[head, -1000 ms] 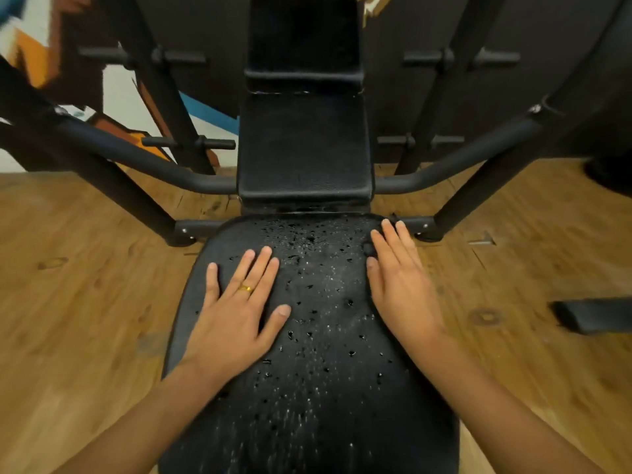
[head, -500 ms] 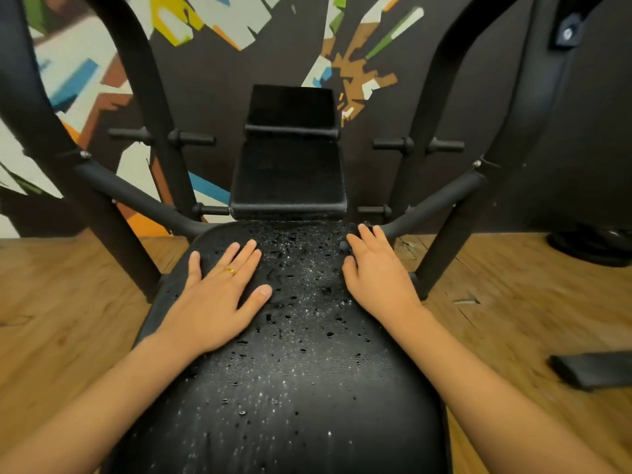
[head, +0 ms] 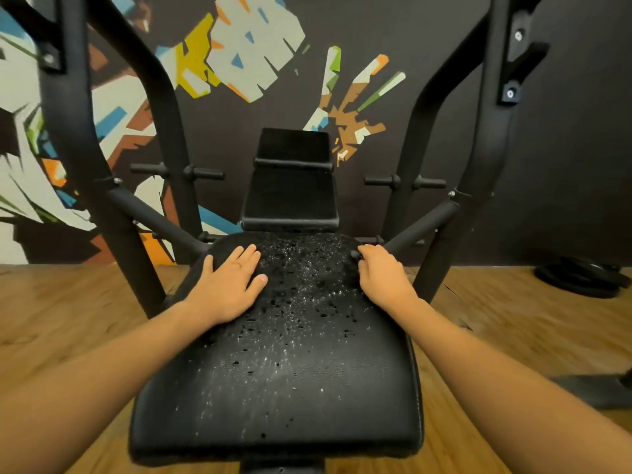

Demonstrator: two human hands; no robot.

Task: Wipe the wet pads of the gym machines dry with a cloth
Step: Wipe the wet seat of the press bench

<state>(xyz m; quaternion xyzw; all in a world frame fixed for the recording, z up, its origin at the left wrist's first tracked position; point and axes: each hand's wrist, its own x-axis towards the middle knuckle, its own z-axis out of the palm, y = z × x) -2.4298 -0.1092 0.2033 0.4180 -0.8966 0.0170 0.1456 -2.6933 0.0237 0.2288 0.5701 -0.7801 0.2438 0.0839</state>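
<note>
The black seat pad [head: 290,371] lies at the middle of the view, its upper half beaded with water drops [head: 301,278], and the narrower back pad [head: 290,196] rises just beyond it. The person's left hand [head: 229,285] rests flat on the pad's far left part with its fingers [head: 251,256] straight and slightly spread (a thin ring [head: 239,265] sits on one). The right hand [head: 384,277] is at the far right corner, its fingers [head: 366,251] curled over the rim so that their tips are hidden. The black frame [head: 78,131] stands on both sides of the pads, its uprights cut off at the top edge. On the wooden floor [head: 68,319] to the right lies a dark round shape [head: 581,278], too dim to identify, and another dark piece [head: 602,388] is cut off by the right edge. The pad's near underside is hidden too.
</note>
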